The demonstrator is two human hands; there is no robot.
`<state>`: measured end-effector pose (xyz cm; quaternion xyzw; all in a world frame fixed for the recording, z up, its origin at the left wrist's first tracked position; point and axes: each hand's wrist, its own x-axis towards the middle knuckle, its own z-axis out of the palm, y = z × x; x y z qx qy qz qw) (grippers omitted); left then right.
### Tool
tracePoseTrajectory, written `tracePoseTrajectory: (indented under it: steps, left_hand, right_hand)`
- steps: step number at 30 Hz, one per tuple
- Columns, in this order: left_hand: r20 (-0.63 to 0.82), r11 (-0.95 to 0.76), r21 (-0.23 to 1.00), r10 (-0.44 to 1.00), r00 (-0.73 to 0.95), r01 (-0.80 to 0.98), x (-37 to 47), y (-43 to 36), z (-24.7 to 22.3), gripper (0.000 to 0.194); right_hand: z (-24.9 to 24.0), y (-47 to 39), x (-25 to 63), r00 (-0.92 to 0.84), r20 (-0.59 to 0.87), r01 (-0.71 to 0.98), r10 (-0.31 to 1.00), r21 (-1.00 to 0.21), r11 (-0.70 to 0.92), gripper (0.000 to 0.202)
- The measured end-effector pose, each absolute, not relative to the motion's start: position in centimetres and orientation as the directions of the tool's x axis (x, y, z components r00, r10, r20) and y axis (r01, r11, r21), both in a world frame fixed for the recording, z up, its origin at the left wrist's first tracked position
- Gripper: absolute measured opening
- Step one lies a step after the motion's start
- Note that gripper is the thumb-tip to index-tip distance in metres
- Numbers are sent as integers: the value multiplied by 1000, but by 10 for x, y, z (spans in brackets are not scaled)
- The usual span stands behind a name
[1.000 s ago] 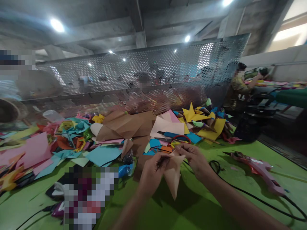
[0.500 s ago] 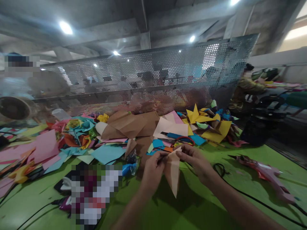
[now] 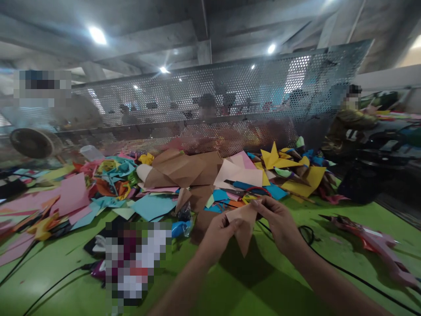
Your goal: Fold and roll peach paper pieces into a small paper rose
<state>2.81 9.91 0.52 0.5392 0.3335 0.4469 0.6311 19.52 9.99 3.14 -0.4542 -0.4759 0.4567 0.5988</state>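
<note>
Between my two hands is a folded piece of light brown paper [image 3: 245,228], held above the green table with its pointed end hanging down. My left hand [image 3: 219,235] pinches its left corner, thumb on the near face. At the upper right corner, my right hand [image 3: 274,217] grips the paper between thumb and fingers. Just beyond my hands lie a blue-handled cutter [image 3: 245,186] and red-handled scissors [image 3: 263,190], partly covered by my right hand. A pink glue gun [image 3: 371,245] rests to the right of my right hand.
Coloured paper sheets and folded pieces cover the far side of the green table [image 3: 263,281]. Brown paper [image 3: 184,169] lies at the back centre, yellow folded paper [image 3: 274,158] beside it. A perforated metal screen [image 3: 204,101] stands behind. Black cables cross the table. A person [image 3: 348,118] sits at right.
The brown paper has been turned so its broader face shows and its tip sits higher. My hands have moved slightly apart, still holding it. The view has shifted a little left.
</note>
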Motion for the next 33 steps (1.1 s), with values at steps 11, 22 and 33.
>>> tracePoseTrajectory:
  steps: [11, 22, 33]
  left_hand:
    - [226, -254, 945, 963, 146, 208, 16, 104, 10, 18]
    - [137, -183, 975, 943, 302, 129, 15, 103, 16, 21]
    - [217, -306, 892, 936, 278, 333, 3, 107, 19, 19]
  right_hand:
    - [36, 106, 209, -50, 141, 48, 989, -989, 143, 32]
    - [32, 108, 206, -57, 218, 214, 974, -951, 226, 32]
    - [33, 107, 204, -161, 166, 242, 973, -949, 202, 29]
